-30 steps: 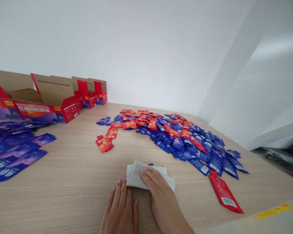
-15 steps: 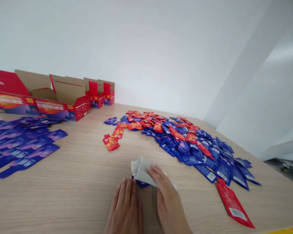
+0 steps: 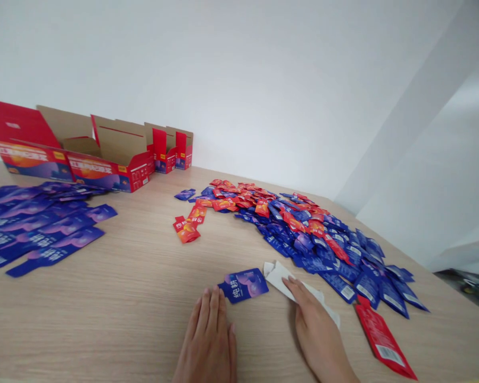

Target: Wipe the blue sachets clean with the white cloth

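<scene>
Here, a Blue Packet Lies Between Flat Left Hand and Cloth

The blue packet [image 3: 245, 285] lies flat on the table [image 3: 143, 298], just past the fingertips of the left hand [image 3: 209, 340] and ahead and to the left of the right hand [image 3: 317, 332]. Its long axis runs mostly left to right, the broad end tipped slightly away from the person. The narrow neck points left and meets the left fingertips, so the left hand is clearly the nearer one.

The packet looks smooth and full-faced, with white lettering by the neck and a purple and pink picture toward the broad end.

The left hand is laid out flat, fingers together, clutching nothing. The right hand has hold of a folded white cloth [image 3: 279, 274], its fingers spread along the top; how the thumb grips is hard to see. The cloth's corner sits just beside the packet's broad end.

Farther out, a red packet [image 3: 385, 340] lies to the right of the right hand. Beyond stretches a heap of blue and red packets [image 3: 311, 247], with two orange packets [image 3: 186, 230] nearer its left side. Overlapping blue packets [image 3: 56, 234] cover the left, before red boxes [image 3: 91, 171] with raised flaps.
</scene>
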The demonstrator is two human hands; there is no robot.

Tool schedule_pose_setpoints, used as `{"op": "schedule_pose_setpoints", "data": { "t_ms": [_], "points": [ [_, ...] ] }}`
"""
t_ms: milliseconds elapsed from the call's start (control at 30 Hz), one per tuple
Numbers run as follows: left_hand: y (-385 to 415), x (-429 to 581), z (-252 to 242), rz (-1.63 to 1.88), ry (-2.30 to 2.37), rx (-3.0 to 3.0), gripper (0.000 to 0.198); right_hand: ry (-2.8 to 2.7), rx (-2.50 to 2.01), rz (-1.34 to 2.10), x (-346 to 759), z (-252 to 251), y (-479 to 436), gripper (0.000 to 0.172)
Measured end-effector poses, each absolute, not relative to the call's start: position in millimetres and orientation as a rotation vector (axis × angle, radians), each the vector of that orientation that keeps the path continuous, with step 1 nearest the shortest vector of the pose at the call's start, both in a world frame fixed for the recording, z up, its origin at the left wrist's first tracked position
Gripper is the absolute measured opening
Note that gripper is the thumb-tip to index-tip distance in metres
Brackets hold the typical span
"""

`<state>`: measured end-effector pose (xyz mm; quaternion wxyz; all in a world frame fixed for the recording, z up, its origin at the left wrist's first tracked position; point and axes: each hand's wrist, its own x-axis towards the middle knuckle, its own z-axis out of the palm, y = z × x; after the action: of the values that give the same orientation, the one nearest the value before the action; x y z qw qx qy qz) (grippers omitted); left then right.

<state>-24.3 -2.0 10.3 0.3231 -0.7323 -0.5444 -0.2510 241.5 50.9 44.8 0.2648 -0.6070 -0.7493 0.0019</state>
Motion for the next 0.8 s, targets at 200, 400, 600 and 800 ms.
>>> {"op": "schedule_pose_setpoints", "data": {
  "t_ms": [200, 400, 600, 800],
  "points": [
    [-1.6, -30.6, 13.9, -0.614, -1.373, -1.979, 0.053, -2.168, -1.292, 0.230, 159.0, 55.2, 40.1, 0.072],
    [-5.8, -29.5, 22.1, -0.645, -1.381, -2.040, 0.049, -2.363, -1.281, 0.214, 147.0, 55.3, 43.1, 0.085],
    [-11.3, -15.7, 28.6, -0.767, -1.525, -1.986, 0.056, -2.092, -1.682, 0.071, 236.2, 58.7, 54.0, 0.073],
    [-11.0, -15.1, 30.7, -0.766, -1.536, -2.019, 0.054, -2.034, -1.390, 0.169, 196.5, 72.2, 41.8, 0.073]
  ]
}}
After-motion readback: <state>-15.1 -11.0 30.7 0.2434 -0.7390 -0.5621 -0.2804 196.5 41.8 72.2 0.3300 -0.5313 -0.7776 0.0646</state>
